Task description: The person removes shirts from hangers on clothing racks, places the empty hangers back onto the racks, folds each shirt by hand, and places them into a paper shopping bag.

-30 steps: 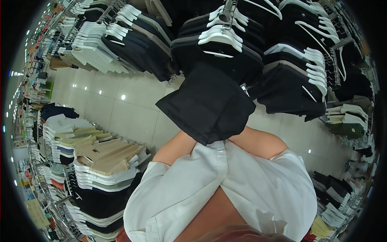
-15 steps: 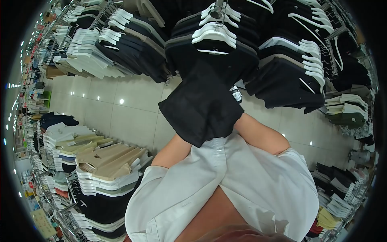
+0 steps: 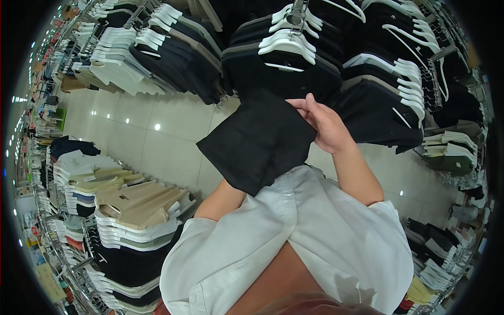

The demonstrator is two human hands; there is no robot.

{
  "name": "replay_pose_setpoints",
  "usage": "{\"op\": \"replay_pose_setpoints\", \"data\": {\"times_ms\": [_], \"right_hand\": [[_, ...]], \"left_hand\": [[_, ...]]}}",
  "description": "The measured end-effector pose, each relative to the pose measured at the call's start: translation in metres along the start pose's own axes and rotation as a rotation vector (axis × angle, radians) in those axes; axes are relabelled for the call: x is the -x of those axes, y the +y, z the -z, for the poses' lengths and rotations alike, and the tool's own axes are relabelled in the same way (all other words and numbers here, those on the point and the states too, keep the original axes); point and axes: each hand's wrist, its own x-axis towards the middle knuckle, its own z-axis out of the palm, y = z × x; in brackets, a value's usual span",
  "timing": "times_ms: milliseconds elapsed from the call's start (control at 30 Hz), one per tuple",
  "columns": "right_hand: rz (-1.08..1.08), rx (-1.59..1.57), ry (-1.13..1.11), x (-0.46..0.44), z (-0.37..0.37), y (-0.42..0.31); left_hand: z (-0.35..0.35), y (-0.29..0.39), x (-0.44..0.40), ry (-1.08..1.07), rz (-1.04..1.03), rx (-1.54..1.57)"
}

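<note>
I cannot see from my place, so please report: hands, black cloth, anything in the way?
Right hand at edge of black cloth, grip unclear. Left hand hidden under it. Black shirt hangs just beyond, contact unclear.

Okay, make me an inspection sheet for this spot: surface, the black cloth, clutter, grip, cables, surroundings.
Surface: no worktop in view; pale tiled floor shows beyond the cloth.
Job's things: one black cloth, in front of the person's body; folds and tags not clear.
Clutter: nothing seen loose on the visible floor.
Grip, right hand: at the cloth's right edge; how firmly it holds, cannot tell.
Grip, left hand: hidden by the cloth; only the left forearm shows.
Cables: nothing seen.
Surroundings: dark garments on white hangers ahead; tan garment among white ones at left.
</note>
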Motion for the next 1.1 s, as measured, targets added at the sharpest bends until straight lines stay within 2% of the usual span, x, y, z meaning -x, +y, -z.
{"op": "replay_pose_setpoints", "data": {"times_ms": [100,167,233,267,367,467,567,633,700,800,867,900,933,1000,1100], "right_hand": [[0.097,0.254,0.025,-0.003,0.004,0.007],[0.099,0.281,0.030,0.001,0.003,0.006],[0.097,0.286,0.027,0.003,0.001,0.004],[0.094,0.278,0.021,0.004,0.000,0.003],[0.096,0.293,0.031,0.005,-0.001,0.008],[0.102,0.292,0.050,0.004,0.004,0.015],[0.104,0.372,0.078,0.002,0.011,0.029],[0.119,0.505,0.133,0.002,0.015,0.037],[0.145,0.684,0.215,0.002,0.017,0.045],[-0.039,0.443,0.221,0.000,0.027,0.057],[-0.158,0.275,0.075,-0.003,0.024,0.060],[-0.217,0.193,0.000,-0.006,0.020,0.059],[-0.193,0.213,0.019,-0.008,0.015,0.059],[-0.146,0.251,0.055,-0.010,0.000,0.059],[-0.187,0.249,-0.012,-0.013,-0.011,0.060]], "left_hand": [[0.002,0.014,-0.003,0.011,-0.045,0.002],[0.006,0.023,-0.004,0.017,-0.067,0.019],[0.007,0.027,-0.002,0.014,-0.042,0.171],[0.007,0.026,0.000,0.013,0.011,0.365],[0.005,0.032,0.003,0.063,-0.002,0.357],[0.012,0.036,0.001,0.014,-0.048,0.046],[0.008,0.014,0.009,0.033,0.039,0.402],[0.010,0.009,0.014,0.035,0.060,0.446],[0.015,0.009,0.019,0.028,0.034,0.324],[0.020,0.008,0.026,0.018,-0.021,0.112],[0.022,0.007,0.028,0.014,-0.003,0.130],[0.026,0.014,0.027,0.002,0.047,0.256],[0.029,0.020,0.027,-0.004,0.099,0.382],[0.036,0.022,0.032,-0.006,0.104,0.393],[0.047,0.008,0.047,0.020,-0.009,0.065]]}}
